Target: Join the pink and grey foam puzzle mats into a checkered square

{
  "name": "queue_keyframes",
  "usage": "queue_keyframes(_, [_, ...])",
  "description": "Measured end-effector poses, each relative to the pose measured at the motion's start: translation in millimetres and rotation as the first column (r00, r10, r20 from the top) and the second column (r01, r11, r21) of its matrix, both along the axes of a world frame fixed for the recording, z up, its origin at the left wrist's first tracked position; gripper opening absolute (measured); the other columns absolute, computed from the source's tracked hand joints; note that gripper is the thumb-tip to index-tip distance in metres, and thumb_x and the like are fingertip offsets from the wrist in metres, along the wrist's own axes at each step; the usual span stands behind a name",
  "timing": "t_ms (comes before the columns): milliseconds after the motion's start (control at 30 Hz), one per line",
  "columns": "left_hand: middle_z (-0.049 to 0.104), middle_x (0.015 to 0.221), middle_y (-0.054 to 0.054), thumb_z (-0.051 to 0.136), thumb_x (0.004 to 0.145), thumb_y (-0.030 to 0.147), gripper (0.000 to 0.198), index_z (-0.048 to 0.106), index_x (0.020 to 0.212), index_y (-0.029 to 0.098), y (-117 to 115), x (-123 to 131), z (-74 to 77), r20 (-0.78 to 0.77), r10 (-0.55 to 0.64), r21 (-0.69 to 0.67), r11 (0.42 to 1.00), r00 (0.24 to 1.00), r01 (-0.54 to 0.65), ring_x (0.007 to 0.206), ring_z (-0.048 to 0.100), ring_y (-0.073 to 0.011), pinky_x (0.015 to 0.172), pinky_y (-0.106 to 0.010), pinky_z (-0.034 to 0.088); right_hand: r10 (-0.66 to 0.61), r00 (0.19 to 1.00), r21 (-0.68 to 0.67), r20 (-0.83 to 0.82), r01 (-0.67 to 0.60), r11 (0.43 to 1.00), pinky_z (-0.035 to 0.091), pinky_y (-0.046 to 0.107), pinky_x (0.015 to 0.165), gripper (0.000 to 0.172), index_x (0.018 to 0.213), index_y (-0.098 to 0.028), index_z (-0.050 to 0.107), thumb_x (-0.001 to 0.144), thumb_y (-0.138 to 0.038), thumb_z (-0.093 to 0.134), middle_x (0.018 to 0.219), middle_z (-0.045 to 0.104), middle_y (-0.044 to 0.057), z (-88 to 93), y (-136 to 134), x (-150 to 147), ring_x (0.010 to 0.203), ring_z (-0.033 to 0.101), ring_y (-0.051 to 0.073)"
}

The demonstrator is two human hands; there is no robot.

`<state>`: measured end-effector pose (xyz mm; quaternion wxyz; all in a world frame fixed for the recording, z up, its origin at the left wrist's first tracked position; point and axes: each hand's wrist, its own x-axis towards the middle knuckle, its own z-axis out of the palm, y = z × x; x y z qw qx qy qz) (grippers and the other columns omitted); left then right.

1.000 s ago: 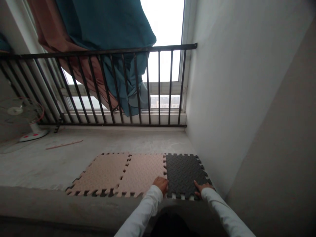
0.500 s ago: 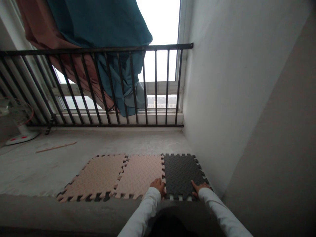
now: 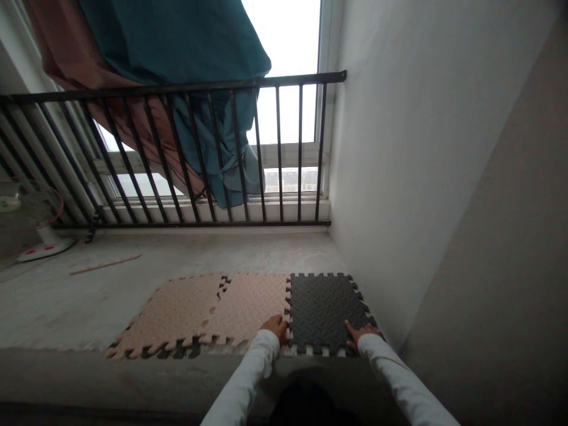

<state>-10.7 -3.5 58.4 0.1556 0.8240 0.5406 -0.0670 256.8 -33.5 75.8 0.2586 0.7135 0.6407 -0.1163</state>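
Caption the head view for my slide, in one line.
Left hand at a tan mat's edge, right hand on the adjoining black mat, with a dark railing beyond.

Right side: the wall (image 3: pixel 399 148) is rising close beside the black mat (image 3: pixel 326 302), hemming in the right hand (image 3: pixel 361 334). Between it and the left hand (image 3: pixel 274 326), a path is lying open over the black mat's middle. Left hand is crowding the front of the seam with the middle tan mat (image 3: pixel 252 299); farther back, the seam is lying open from above. Behind the mats, a bare strip of ledge (image 3: pixel 248 251) is running to the railing (image 3: pixel 302 79), whose bars are fencing off the curtains (image 3: pixel 177 41). Leftward, room is stretching past the left tan mat (image 3: pixel 173 310); a thin stick (image 3: pixel 105 264) is lying there, the fan (image 3: pixel 48 244) standing beyond.
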Motion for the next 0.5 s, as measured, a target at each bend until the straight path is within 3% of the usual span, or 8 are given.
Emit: queue_keyframes(500, [0.047, 0.121, -0.007, 0.047, 0.073, 0.021, 0.034, 0.052, 0.107, 0.018, 11, 9, -18.1, 0.058, 0.056, -0.002, 0.998, 0.997, -0.056, 0.110, 0.040, -0.0180, 0.093, -0.027, 0.028, -0.013, 1.000, -0.009, -0.002, 0.013, 1.000, 0.031, 0.049, 0.091, 0.065, 0.133, -0.026, 0.017, 0.075, -0.041, 0.042, 0.121, 0.051, 0.011, 2.4, -1, -2, 0.118, 0.036, 0.032])
